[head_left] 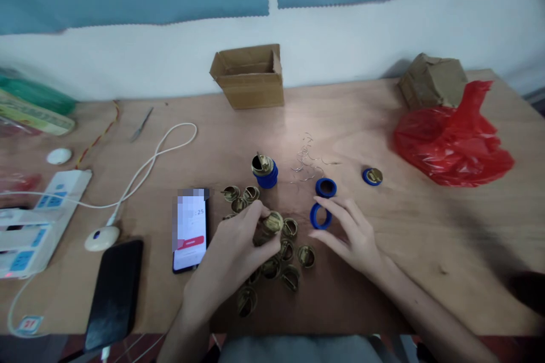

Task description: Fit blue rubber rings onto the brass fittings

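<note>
My left hand [232, 247] pinches a round brass-coloured fitting [273, 222] between thumb and fingers, above a loose group of similar brass fittings [286, 250]. To the right, my right hand [357, 238] has its thumb and fingers spread on either side of a blue ring [314, 218] lying on the table; whether the fingertips touch it I cannot tell. Just behind lies a second blue ring [326, 195]. A blue stack [267, 180] with a brass fitting on top stands behind my left hand. Farther right lies a blue ring with a brass fitting inside [373, 176].
Thin curled wires or strands [304, 164] lie mid-table. An open cardboard box [255, 91] stands at the back; a red plastic bag [455, 147] and another carton [434, 79] are right. Left are a lit phone [191, 232], a black power bank or phone [114, 295], cables and a power strip [51, 221].
</note>
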`<state>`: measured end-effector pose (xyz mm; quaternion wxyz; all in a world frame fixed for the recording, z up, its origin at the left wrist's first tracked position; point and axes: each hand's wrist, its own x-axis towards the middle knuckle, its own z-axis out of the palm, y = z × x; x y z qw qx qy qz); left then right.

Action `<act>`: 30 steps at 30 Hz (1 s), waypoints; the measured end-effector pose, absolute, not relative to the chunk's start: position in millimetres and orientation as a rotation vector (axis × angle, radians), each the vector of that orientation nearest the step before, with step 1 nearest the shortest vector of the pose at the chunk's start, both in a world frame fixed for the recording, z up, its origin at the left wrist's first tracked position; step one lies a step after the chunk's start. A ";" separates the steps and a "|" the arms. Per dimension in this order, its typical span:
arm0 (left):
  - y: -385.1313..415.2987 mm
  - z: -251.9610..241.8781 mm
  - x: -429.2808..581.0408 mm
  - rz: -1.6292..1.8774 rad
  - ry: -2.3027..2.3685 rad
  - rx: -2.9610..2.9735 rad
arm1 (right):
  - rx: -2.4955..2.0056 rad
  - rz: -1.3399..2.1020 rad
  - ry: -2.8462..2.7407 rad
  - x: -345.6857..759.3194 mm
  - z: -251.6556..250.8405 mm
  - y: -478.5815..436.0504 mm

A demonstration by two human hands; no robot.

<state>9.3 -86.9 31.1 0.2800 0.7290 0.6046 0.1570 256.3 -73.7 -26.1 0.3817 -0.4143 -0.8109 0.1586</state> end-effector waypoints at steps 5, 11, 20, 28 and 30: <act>-88.4 25.5 28.7 0.685 1.464 1.872 | -0.914 0.575 -2.018 244.3 -24.0 -83.5; -86.5 12.4 42.6 0.866 1.283 1.763 | -0.890 0.706 -1.944 234.6 -23.2 -89.4; -86.0 -1.5 42.0 0.863 0.964 1.167 | -0.997 0.733 -1.894 236.1 -21.2 -85.6; -82.1 -2.2 46.4 0.975 1.026 1.056 | -0.971 0.879 -1.890 243.0 -17.1 -80.7; -81.9 -2.0 47.1 0.970 1.001 1.051 | -0.954 0.983 -1.814 246.6 -17.0 -80.3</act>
